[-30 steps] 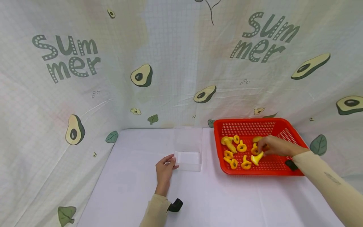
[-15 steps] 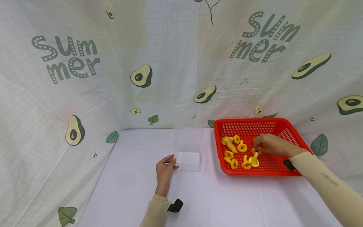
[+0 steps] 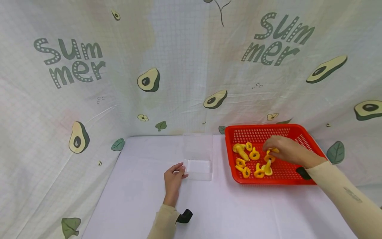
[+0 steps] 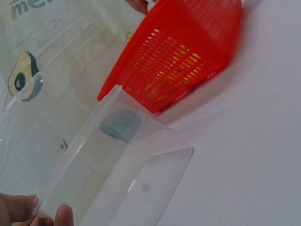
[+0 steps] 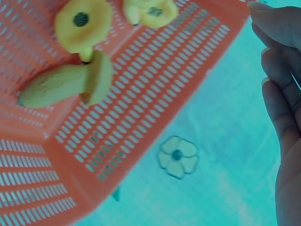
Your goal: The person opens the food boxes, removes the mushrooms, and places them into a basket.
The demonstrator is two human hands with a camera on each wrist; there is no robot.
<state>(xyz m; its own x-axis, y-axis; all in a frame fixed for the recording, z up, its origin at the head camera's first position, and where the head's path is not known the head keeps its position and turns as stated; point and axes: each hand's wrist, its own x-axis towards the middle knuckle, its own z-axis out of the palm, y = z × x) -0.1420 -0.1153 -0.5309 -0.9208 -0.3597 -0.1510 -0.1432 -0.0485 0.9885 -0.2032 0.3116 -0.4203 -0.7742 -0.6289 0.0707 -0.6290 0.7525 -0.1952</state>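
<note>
My left hand pinches the left edge of a clear plastic box with its lid raised behind; in the left wrist view its fingertips lie on the rim. My right hand hovers inside the red basket, above its right-hand mushrooms. Its fingers are loosely bent, and the right wrist view shows nothing between them. One yellow chanterelle stands cap down with its stem up. A mushroom under my right hand is partly hidden. A thick-stemmed mushroom lies at the basket's left.
Several other chanterelles are spread over the left and middle of the basket floor. A white cloth covers the table. Behind it hangs a printed curtain. The box stands left of the basket.
My right hand has let go of the pale-edged chanterelle, which now stands cap down in the basket, and has moved slightly up, away from it. The left hand and box stay put.
</note>
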